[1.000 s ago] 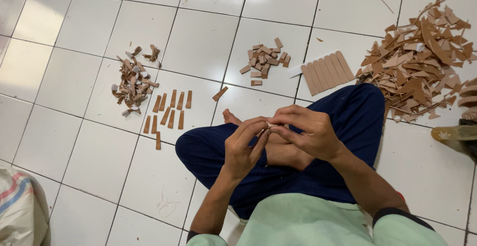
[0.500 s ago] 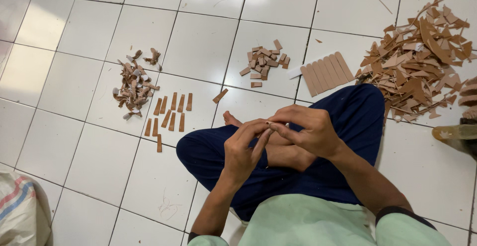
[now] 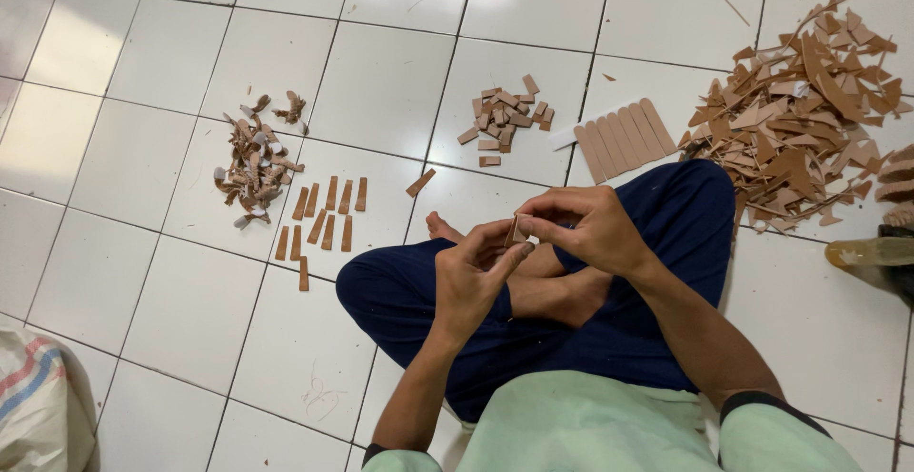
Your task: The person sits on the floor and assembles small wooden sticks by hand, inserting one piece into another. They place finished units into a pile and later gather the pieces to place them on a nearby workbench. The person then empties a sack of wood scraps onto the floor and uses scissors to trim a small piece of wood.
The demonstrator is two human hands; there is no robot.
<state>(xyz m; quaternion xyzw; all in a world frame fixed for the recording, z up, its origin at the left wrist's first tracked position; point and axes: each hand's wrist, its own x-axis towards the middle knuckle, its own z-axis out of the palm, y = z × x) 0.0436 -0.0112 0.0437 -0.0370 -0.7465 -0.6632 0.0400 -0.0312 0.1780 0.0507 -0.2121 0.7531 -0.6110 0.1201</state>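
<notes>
Your left hand point(image 3: 476, 281) and right hand point(image 3: 586, 234) have stayed together above your crossed legs over the last second, fingers only shifting; both pinch one small brown strip point(image 3: 515, 232), so the handling is mid-way; it looks thin, flat, leathery. At ten o'clock lie neat strips point(image 3: 324, 220) beside curled scraps point(image 3: 249, 162); at twelve, short blocks point(image 3: 505, 118); at two, jagged offcuts point(image 3: 800, 120) on glossy white tile floor point(image 3: 143, 148).

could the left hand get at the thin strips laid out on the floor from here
Probably yes. The left hand is busy pinching a small brown piece with the right hand, but the strips lie on bare tile on its side, with nothing between.
</notes>
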